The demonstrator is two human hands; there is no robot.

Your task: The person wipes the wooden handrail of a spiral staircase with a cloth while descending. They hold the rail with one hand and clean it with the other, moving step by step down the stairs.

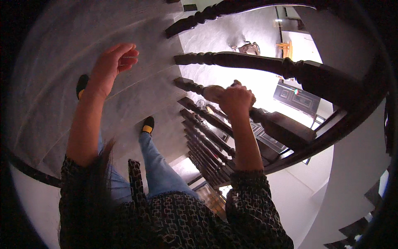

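Observation:
My right hand point(237, 97) is closed around a dark turned wooden baluster point(281, 123) of a stair railing. A blurred brownish patch point(214, 93) shows beside my fingers on that baluster; whether it is a cloth or part of the wood I cannot tell. Out to the other side, my left hand point(116, 60) hovers over the grey stone steps point(133, 84). Its fingers are loosely curled and a little apart, with nothing visible in them.
Further balusters point(230, 59) run above and below, joined by a dark curved handrail point(298, 158). Beyond them lies a brightly lit lower floor with a dark panelled door point(297, 96) and a wooden stool point(285, 49). My dark shoe point(148, 124) rests on a step.

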